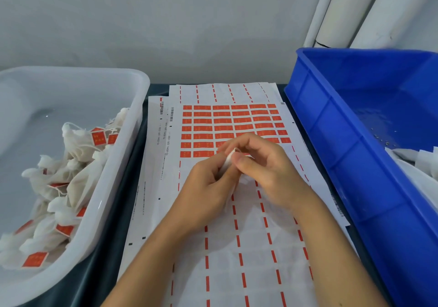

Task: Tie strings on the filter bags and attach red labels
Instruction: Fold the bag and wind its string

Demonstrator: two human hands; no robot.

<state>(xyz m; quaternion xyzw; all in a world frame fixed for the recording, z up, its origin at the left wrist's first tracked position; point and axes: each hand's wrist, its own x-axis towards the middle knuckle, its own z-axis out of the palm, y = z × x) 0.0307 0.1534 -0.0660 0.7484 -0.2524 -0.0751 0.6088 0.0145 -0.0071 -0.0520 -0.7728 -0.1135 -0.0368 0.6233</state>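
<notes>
I see soft, even light and weak shadows. The white tub (102, 202) on the left has small shiny spots. Edges bend outward, and the whole picture looks a little blurry.

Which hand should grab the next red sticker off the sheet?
Probably the right hand. Its fingertips hang right over the nearest red labels on the sheet, while the left hand sits lower, gripping the white filter bag that both hands are pinching. The left can keep holding the bag.

Two hands (206, 183) (265, 164), one bag (228, 162) between them; two bins: white (132, 126), blue (331, 126); several label sheets (237, 271).
</notes>
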